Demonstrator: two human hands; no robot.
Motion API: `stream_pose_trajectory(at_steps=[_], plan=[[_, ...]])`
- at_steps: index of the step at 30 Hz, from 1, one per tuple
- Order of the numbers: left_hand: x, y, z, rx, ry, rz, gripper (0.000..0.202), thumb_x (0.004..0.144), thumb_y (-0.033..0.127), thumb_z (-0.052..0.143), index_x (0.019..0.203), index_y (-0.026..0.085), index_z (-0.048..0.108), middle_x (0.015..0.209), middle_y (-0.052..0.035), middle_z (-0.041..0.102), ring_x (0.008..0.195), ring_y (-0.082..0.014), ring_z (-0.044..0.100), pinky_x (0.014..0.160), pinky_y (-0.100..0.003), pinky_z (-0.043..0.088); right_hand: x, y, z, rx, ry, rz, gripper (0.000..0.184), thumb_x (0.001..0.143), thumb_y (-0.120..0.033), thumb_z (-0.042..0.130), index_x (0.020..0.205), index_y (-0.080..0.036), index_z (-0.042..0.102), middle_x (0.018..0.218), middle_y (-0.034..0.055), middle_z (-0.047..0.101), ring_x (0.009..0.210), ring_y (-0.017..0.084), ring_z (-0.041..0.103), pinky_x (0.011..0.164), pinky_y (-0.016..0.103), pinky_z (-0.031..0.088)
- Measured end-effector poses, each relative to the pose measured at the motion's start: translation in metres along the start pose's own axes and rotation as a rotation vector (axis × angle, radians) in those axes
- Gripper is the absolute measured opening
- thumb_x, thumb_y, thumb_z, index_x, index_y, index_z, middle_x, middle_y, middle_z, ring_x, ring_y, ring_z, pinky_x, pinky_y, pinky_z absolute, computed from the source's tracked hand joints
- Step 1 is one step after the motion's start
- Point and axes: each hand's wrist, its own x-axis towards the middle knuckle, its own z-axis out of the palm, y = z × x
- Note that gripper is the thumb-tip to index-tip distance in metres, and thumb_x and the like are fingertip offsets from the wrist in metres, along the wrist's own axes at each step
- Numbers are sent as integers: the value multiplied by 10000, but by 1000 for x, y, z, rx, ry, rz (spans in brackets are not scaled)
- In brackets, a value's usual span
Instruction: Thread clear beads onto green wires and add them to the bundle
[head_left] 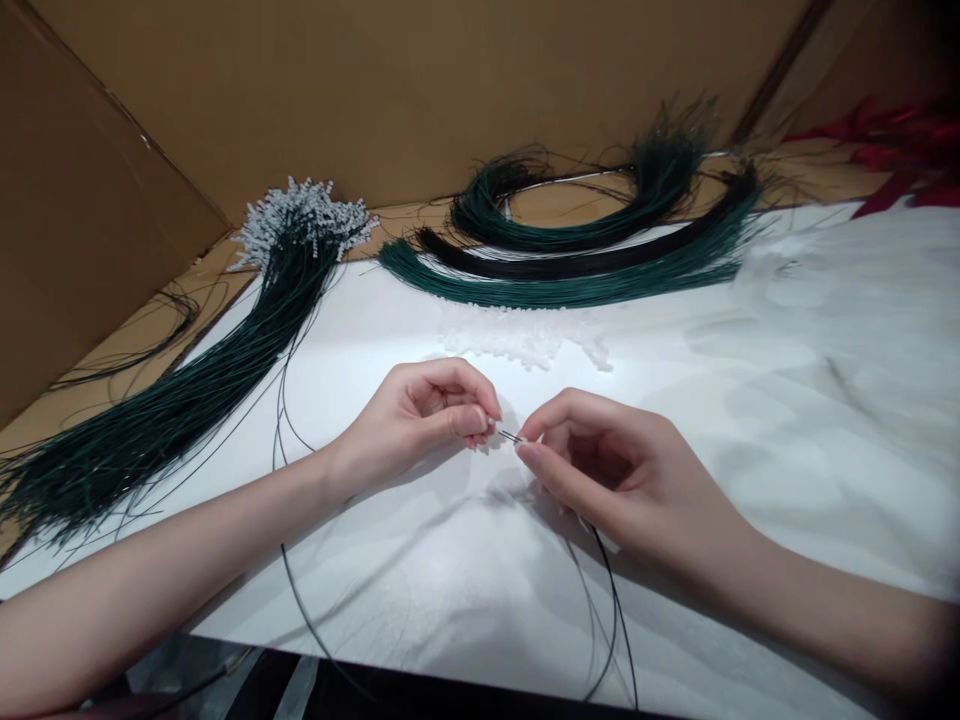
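The left hand [424,412] and right hand [622,460] are on the near side of the pile of white bits [525,338]. The right thumb and pointing finger pinch thin dark wires [511,436] just behind the tips, straight below the pile. The left thumb and finger press together on what looks like one tiny pale bit [492,425], just beside the wire tips; it is too small to be sure. The wires should be light, springy and easy to bend, so a hold close to the tips should keep them straight. The pale bit may be light and slippery, best held by its sides. Left of the pile lies a big green bunch [225,360] with white ends.
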Motion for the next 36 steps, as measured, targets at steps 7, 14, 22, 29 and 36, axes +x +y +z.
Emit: stream_pose_trajectory(at_steps=[7,14,22,29,36], plan=[[-2,1,-2,18,-20,-4,32,835,122,725,843,152,720,808,-42,706,756,-106,675,688,-184,562,0,-1,-1,-2,-10,14,86,882,-261,649,843,-197,606,573,-48,487,482,78,440,440,207,355],[-1,2,-1,62,-15,-8,66,837,113,717,822,166,752,785,-39,705,728,-104,664,664,-185,554,0,2,0,15,-13,15,76,879,-252,647,848,-194,608,566,-51,500,478,77,451,439,209,356],[-1,-1,-3,44,-41,2,44,818,111,737,834,151,726,795,-40,693,741,-105,649,688,-196,538,0,1,-1,10,-22,17,74,894,-248,627,854,-193,600,568,-51,505,486,78,463,450,210,365],[-1,-3,-4,-28,-63,20,127,802,53,736,861,148,674,813,-24,689,746,-89,648,703,-181,532,-1,1,0,1,-21,4,77,907,-240,610,850,-188,603,577,-49,504,495,74,455,451,203,361],[0,-5,-3,-45,-72,45,163,795,36,737,885,143,652,826,-20,695,764,-89,661,715,-171,540,0,4,-1,8,-16,-13,88,910,-253,609,851,-188,606,575,-48,509,492,73,457,445,199,362]])
